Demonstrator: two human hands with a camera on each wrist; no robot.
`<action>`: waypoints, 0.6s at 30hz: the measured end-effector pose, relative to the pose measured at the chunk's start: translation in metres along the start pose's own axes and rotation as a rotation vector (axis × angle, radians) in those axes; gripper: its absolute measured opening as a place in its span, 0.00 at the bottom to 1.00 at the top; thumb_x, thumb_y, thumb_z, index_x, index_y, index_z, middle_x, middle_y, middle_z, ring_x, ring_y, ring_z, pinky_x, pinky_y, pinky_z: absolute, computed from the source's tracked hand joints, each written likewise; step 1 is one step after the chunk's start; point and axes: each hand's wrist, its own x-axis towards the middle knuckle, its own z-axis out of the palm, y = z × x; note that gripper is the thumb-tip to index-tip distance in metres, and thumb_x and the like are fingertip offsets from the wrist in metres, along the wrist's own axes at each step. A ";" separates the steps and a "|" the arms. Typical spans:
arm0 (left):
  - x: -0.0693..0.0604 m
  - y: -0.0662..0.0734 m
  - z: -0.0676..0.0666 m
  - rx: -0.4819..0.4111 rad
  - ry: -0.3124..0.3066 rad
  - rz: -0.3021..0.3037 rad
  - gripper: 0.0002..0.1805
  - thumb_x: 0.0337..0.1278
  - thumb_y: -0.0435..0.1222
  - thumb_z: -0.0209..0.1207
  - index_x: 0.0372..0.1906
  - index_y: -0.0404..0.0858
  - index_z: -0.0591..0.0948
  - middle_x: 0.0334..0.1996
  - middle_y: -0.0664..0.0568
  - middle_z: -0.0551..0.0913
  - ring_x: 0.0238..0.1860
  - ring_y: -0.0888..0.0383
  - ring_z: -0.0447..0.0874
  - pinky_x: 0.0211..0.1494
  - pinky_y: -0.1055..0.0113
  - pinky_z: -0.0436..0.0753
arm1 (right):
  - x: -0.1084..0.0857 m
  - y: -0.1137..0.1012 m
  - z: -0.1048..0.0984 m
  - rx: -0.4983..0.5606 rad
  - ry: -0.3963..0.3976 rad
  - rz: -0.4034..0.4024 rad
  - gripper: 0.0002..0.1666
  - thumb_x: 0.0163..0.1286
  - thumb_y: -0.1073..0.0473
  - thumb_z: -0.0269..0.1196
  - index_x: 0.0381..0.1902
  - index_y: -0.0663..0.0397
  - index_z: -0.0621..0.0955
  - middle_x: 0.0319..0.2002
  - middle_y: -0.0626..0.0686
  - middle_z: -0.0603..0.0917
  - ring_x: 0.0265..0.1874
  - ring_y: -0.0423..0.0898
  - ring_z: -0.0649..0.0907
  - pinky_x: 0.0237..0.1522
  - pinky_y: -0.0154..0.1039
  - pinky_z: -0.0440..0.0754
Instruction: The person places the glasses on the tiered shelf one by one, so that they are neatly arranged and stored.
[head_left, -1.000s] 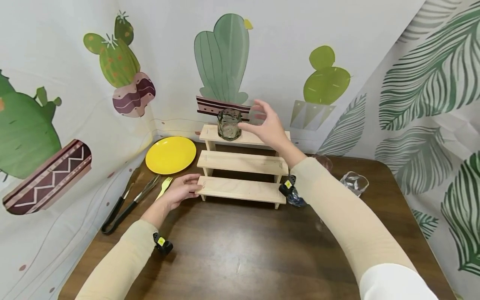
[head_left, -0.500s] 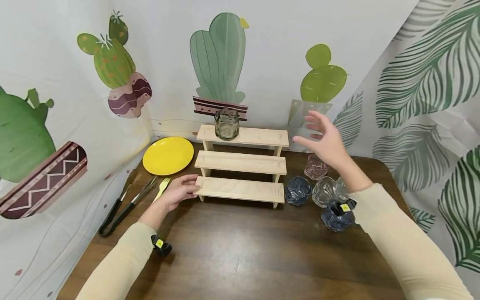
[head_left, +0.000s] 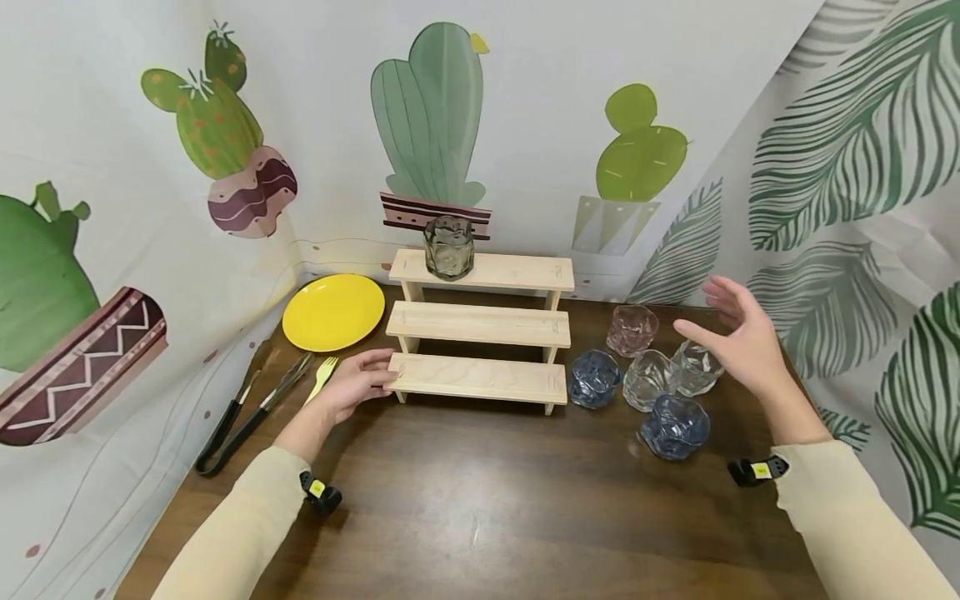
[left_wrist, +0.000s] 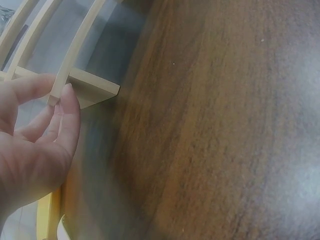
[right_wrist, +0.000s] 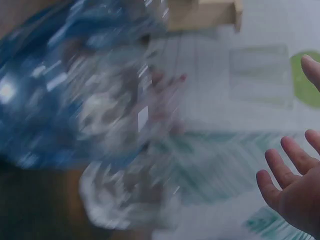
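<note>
A pale wooden three-tier stand (head_left: 480, 323) is held by its lowest board, whose left end is pinched between thumb and fingers of the left hand (head_left: 356, 385); its long axis is stretched rightward from that grip. A clear faceted glass tumbler (head_left: 697, 372) is seen just left of the right hand (head_left: 744, 346), much the nearer of the two; that hand is spread, thumb and fingers parted, nothing held. Farther left of it, a second clear tumbler (head_left: 649, 382), a pink one (head_left: 632, 331) and two blue ones (head_left: 595, 379) are clustered closely. Above the pinch, a smoky grey-green tumbler (head_left: 450, 247) is stood near the top board's left end. Room for moving is offered by the brown wooden table (head_left: 480, 500) between the forearms; its right edge is partly hidden by the right arm.
</note>
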 end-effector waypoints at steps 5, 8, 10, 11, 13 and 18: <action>-0.001 0.000 0.001 -0.002 0.001 -0.005 0.36 0.68 0.28 0.63 0.77 0.28 0.63 0.61 0.33 0.74 0.44 0.56 0.84 0.45 0.66 0.86 | -0.014 0.032 -0.009 -0.035 -0.005 0.074 0.55 0.67 0.51 0.75 0.82 0.53 0.58 0.75 0.64 0.68 0.73 0.62 0.66 0.75 0.56 0.60; 0.000 0.001 0.001 -0.004 0.001 -0.006 0.36 0.68 0.28 0.63 0.76 0.27 0.64 0.61 0.34 0.74 0.43 0.56 0.84 0.44 0.66 0.86 | -0.021 0.051 -0.011 -0.039 -0.014 0.106 0.56 0.66 0.51 0.75 0.82 0.56 0.57 0.75 0.67 0.66 0.73 0.64 0.64 0.75 0.57 0.59; 0.000 0.001 0.001 -0.002 0.001 -0.006 0.36 0.68 0.28 0.63 0.76 0.28 0.63 0.61 0.34 0.74 0.43 0.56 0.83 0.44 0.67 0.86 | -0.026 0.062 -0.010 -0.044 -0.021 0.121 0.57 0.66 0.51 0.76 0.82 0.56 0.57 0.75 0.68 0.65 0.72 0.66 0.64 0.74 0.59 0.60; -0.001 0.001 0.001 0.000 0.001 -0.006 0.36 0.68 0.28 0.63 0.76 0.27 0.63 0.61 0.33 0.74 0.43 0.56 0.83 0.44 0.67 0.86 | -0.028 0.068 -0.009 -0.044 -0.028 0.127 0.57 0.65 0.51 0.76 0.82 0.57 0.57 0.74 0.69 0.65 0.72 0.68 0.64 0.73 0.61 0.60; -0.001 0.001 0.001 -0.006 0.008 -0.013 0.35 0.68 0.28 0.63 0.76 0.29 0.65 0.61 0.34 0.74 0.43 0.56 0.84 0.44 0.67 0.86 | -0.032 0.077 -0.008 -0.052 -0.044 0.143 0.58 0.65 0.50 0.76 0.82 0.57 0.56 0.74 0.69 0.65 0.70 0.69 0.65 0.70 0.57 0.65; -0.001 0.002 0.001 0.000 0.002 -0.006 0.36 0.68 0.28 0.63 0.77 0.27 0.63 0.62 0.33 0.73 0.43 0.56 0.84 0.44 0.67 0.86 | -0.039 0.098 -0.003 -0.065 -0.083 0.166 0.57 0.66 0.50 0.75 0.82 0.59 0.56 0.73 0.71 0.66 0.65 0.69 0.70 0.50 0.27 0.71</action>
